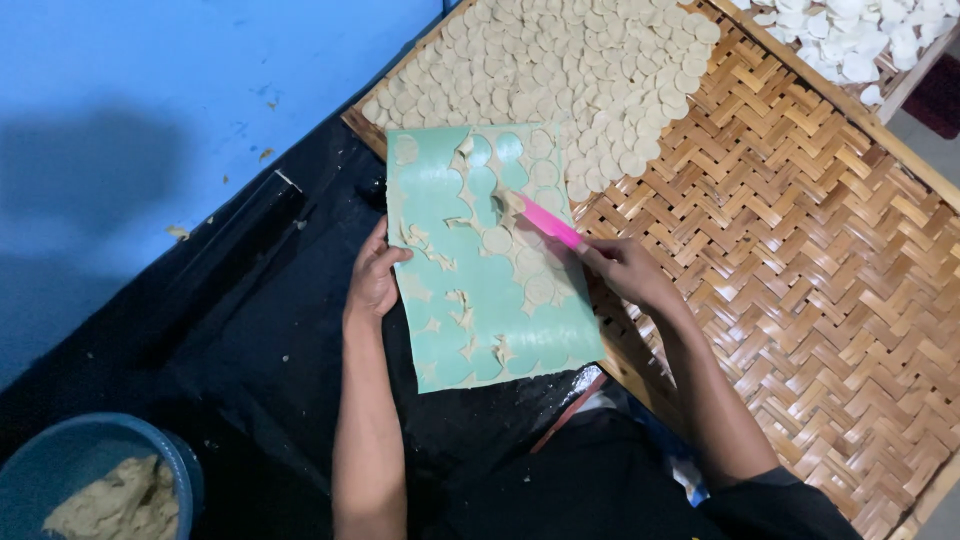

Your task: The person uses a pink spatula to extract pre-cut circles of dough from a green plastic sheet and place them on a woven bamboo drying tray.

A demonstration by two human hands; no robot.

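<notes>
The right hand [628, 272] is closed around a pink tool [548, 222]. The tip of the tool touches a round piece of dough [497, 239] on the green sheet [520, 340]. More dough rounds and small torn scraps lie all around the tip. The left hand [372, 280] holds the far edge of the sheet, thumb on top. Just past the tool, a woven bamboo tray [800, 260] holds many flat dough rounds [560, 60] in rows. Well behind the left arm sits a blue bucket [60, 455] with lumpy dough [115, 505] inside.
</notes>
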